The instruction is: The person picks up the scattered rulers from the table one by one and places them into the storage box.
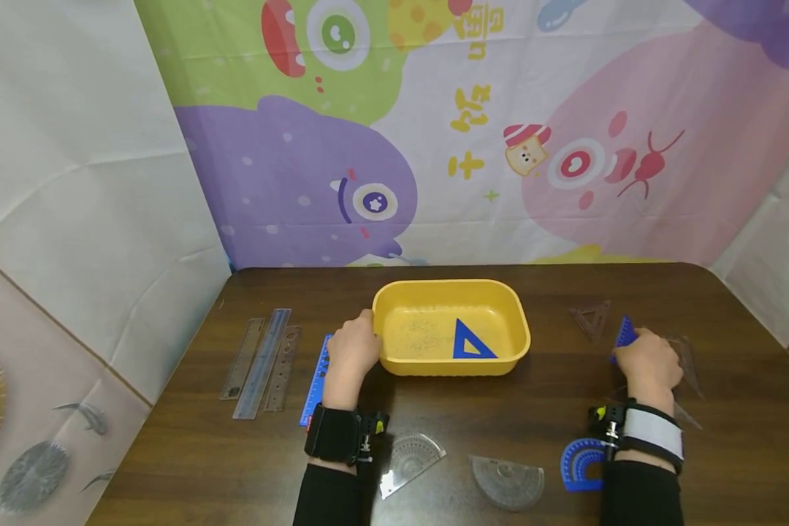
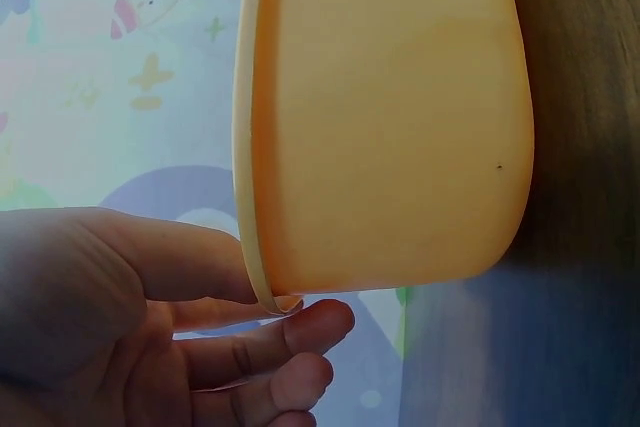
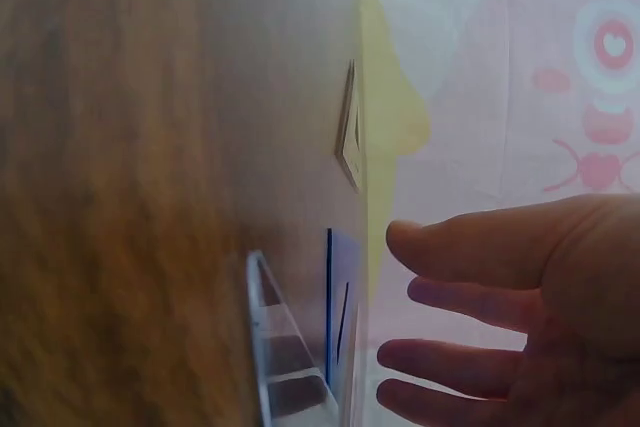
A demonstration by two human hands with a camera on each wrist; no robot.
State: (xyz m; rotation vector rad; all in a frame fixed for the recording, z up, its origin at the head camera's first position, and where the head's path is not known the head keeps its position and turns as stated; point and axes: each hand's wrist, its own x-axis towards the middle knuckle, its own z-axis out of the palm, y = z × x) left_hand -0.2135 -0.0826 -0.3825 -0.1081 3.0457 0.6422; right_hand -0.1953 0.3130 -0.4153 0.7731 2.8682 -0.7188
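My left hand point(image 1: 352, 347) pinches the left rim of a yellow plastic basin point(image 1: 450, 368) between thumb and fingers. In the left wrist view the thumb lies on one side of the basin's rim point(image 2: 246, 127), with fingers on the other. Inside the basin lies a blue set square point(image 1: 459, 346). At the right, my right hand point(image 1: 649, 363) is over another blue set square point(image 1: 626, 333); the right wrist view shows its fingers loosely extended, a gap from that blue set square point(image 3: 329, 307), holding nothing. Clear set squares point(image 1: 688, 365) lie partly hidden around and under this hand.
Three clear rulers point(image 1: 261, 365) lie at the left, with a blue ruler point(image 1: 314, 387) beside my left forearm. Two clear protractors point(image 1: 413, 459) and a blue protractor point(image 1: 573, 467) lie near the front. A small clear triangle point(image 1: 592, 319) is right of the basin. A printed cloth point(image 1: 434, 241) hangs behind.
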